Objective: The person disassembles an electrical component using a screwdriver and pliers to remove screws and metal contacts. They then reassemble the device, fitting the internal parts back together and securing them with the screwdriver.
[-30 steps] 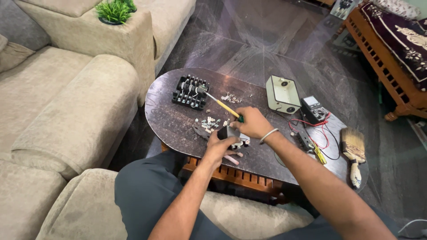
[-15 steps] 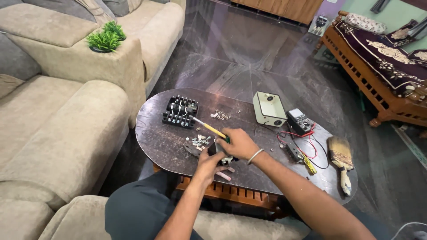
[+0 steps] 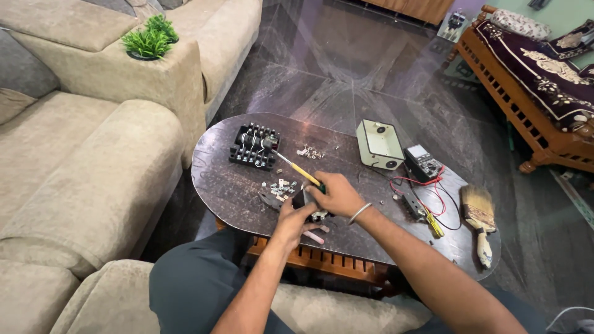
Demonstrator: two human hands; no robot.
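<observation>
Right hand (image 3: pixel 334 193) grips yellow screwdriver (image 3: pixel 299 169) — left hand (image 3: pixel 292 218) holds small black part (image 3: pixel 303 198).

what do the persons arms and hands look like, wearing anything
Both forearms are bare, with no sleeves in view and no gloves. The right hand has a thin silver-coloured bangle at the wrist. The left hand shows no ring, watch or band that I can make out.

Living room: sofa (image 3: pixel 80 161), coffee table (image 3: pixel 229 185)
</observation>
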